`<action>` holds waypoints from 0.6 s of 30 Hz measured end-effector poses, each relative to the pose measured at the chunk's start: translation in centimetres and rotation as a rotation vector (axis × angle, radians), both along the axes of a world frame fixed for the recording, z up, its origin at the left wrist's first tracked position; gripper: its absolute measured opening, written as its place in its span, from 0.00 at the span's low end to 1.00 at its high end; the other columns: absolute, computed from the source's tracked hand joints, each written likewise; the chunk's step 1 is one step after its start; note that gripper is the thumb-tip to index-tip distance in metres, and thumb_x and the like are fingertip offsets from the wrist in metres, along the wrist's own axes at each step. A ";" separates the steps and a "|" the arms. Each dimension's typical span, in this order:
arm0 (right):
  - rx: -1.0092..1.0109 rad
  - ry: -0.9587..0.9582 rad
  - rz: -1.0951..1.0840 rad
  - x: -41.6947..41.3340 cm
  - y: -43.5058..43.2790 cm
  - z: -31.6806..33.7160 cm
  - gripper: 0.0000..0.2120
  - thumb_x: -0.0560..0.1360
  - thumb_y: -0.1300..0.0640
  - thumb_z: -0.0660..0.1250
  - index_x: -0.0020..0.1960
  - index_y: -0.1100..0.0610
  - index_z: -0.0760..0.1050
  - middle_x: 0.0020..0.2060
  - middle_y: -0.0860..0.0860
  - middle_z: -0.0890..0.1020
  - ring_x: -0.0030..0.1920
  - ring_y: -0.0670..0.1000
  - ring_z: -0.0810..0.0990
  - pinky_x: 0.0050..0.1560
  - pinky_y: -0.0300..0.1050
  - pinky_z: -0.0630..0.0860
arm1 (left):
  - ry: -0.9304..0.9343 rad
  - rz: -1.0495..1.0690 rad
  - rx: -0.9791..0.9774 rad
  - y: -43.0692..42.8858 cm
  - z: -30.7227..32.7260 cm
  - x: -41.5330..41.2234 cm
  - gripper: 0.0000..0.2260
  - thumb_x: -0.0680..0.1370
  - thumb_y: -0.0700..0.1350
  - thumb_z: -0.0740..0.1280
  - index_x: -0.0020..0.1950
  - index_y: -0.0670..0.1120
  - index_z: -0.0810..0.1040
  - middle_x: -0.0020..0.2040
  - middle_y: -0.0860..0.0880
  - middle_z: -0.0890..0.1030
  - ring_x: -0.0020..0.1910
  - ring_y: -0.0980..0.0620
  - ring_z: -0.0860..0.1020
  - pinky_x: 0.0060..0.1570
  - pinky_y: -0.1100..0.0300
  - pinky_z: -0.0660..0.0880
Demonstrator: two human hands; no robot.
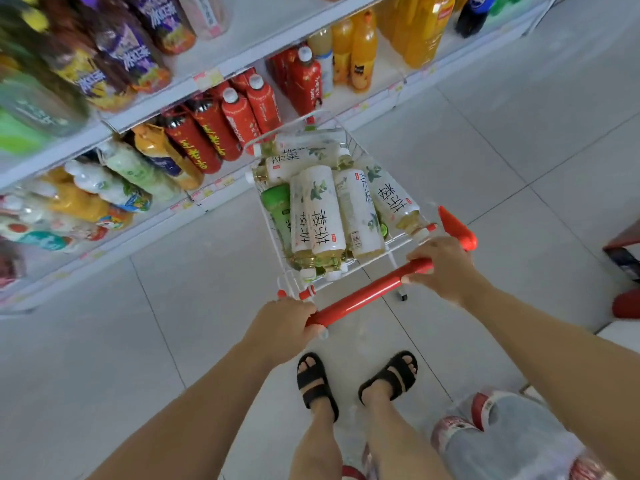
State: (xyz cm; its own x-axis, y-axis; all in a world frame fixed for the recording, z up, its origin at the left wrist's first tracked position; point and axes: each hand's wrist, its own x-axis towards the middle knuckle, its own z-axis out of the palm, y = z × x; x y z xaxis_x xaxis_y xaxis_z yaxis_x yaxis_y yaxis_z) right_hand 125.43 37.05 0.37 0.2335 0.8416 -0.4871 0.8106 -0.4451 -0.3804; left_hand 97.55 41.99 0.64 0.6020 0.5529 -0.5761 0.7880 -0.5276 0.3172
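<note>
A small white wire shopping cart (360,147) stands on the tiled floor in front of me. It is filled with several white-labelled tea bottles (325,209) lying on their sides, plus a green-labelled one (277,206). My left hand (284,323) grips the left end of the red handle bar (367,292). My right hand (446,265) grips the bar near its right end, beside a red corner piece (457,226).
Store shelves (221,71) of drink bottles run along the left: red bottles (221,126), orange juice (363,50), purple-labelled ones above. My feet in black sandals (315,382) stand behind the cart. Shrink-wrapped bottles (512,434) lie at lower right; a red object (627,303) sits at the right edge.
</note>
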 end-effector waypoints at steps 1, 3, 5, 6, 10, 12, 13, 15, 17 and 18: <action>0.080 -0.002 -0.104 -0.7 0.2 0.2 0.23 0.68 0.50 0.73 0.61 0.53 0.76 0.59 0.51 0.73 0.64 0.54 0.66 0.68 0.51 0.63 | 0.007 -0.005 0.021 -0.2 -0.2 0.2 0.13 0.79 0.57 0.58 0.53 0.50 0.76 0.42 0.54 0.76 0.39 0.54 0.71 0.51 0.58 0.67; 0.182 0.094 -0.405 -3.0 0.3 0.7 0.29 0.72 0.54 0.71 0.70 0.56 0.66 0.67 0.53 0.66 0.67 0.54 0.64 0.66 0.45 0.62 | 0.013 0.001 0.087 -1.0 -0.7 1.1 0.14 0.79 0.58 0.57 0.52 0.51 0.76 0.40 0.55 0.77 0.40 0.53 0.73 0.64 0.55 0.62; 0.132 0.299 -0.656 -5.6 0.9 0.7 0.31 0.75 0.53 0.68 0.73 0.55 0.59 0.65 0.53 0.69 0.61 0.55 0.72 0.60 0.48 0.72 | -0.009 0.072 0.093 -1.3 -1.1 2.7 0.15 0.79 0.60 0.57 0.52 0.52 0.76 0.40 0.54 0.80 0.43 0.53 0.78 0.69 0.52 0.56; 0.087 0.416 -0.718 -6.6 1.4 0.3 0.28 0.75 0.54 0.66 0.72 0.55 0.60 0.62 0.52 0.73 0.55 0.54 0.76 0.53 0.51 0.77 | -0.038 0.118 0.064 -1.3 -1.3 3.7 0.15 0.78 0.60 0.57 0.51 0.52 0.76 0.40 0.54 0.81 0.45 0.52 0.78 0.69 0.52 0.56; 0.079 0.582 -0.787 -7.1 3.8 -0.6 0.25 0.76 0.61 0.65 0.71 0.54 0.61 0.55 0.55 0.77 0.48 0.55 0.80 0.47 0.54 0.80 | -0.272 0.285 -0.098 1.0 -1.1 5.8 0.13 0.79 0.56 0.59 0.55 0.51 0.79 0.48 0.53 0.83 0.50 0.53 0.79 0.62 0.53 0.68; 0.074 0.528 -0.722 -6.1 4.8 -1.0 0.30 0.76 0.63 0.64 0.73 0.49 0.57 0.55 0.55 0.76 0.48 0.57 0.80 0.50 0.58 0.79 | -0.325 0.352 -0.011 3.7 -1.7 4.2 0.13 0.79 0.55 0.60 0.58 0.52 0.78 0.52 0.53 0.82 0.51 0.53 0.79 0.58 0.55 0.71; 0.053 0.488 -0.680 -5.9 5.3 -1.1 0.33 0.76 0.63 0.64 0.74 0.47 0.54 0.55 0.54 0.75 0.48 0.58 0.80 0.51 0.59 0.79 | -0.308 0.381 0.069 5.3 -2.5 2.8 0.14 0.79 0.54 0.61 0.61 0.51 0.77 0.54 0.52 0.81 0.53 0.52 0.78 0.57 0.55 0.71; 0.039 0.445 -0.635 -5.8 6.5 -1.6 0.36 0.77 0.65 0.62 0.76 0.45 0.48 0.51 0.52 0.74 0.47 0.57 0.81 0.50 0.58 0.79 | -0.171 0.405 0.211 8.4 -4.5 -0.5 0.16 0.79 0.52 0.62 0.66 0.50 0.72 0.61 0.49 0.77 0.60 0.49 0.74 0.59 0.54 0.69; 0.076 0.455 -0.662 -5.6 8.0 -2.4 0.36 0.78 0.66 0.60 0.75 0.42 0.46 0.49 0.51 0.73 0.44 0.56 0.82 0.45 0.56 0.81 | 0.031 0.356 0.254 10.7 -6.3 -3.1 0.19 0.79 0.52 0.61 0.70 0.52 0.67 0.67 0.49 0.70 0.67 0.46 0.68 0.65 0.49 0.64; 0.101 0.440 -0.664 -5.4 8.9 -2.7 0.36 0.78 0.66 0.59 0.75 0.42 0.46 0.49 0.51 0.73 0.42 0.55 0.81 0.44 0.55 0.81 | 0.100 0.321 0.254 11.5 -7.1 -3.9 0.20 0.79 0.52 0.61 0.71 0.54 0.66 0.69 0.49 0.68 0.68 0.46 0.66 0.67 0.47 0.61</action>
State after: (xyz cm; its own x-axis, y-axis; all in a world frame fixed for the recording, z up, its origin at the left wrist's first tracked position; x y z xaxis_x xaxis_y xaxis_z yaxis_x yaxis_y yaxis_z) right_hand 120.07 45.91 -2.32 0.5051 0.6390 -0.5801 0.1545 -0.7282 -0.6677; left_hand 93.63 53.50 -6.50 0.3238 0.8355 -0.4440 0.9456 -0.3017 0.1218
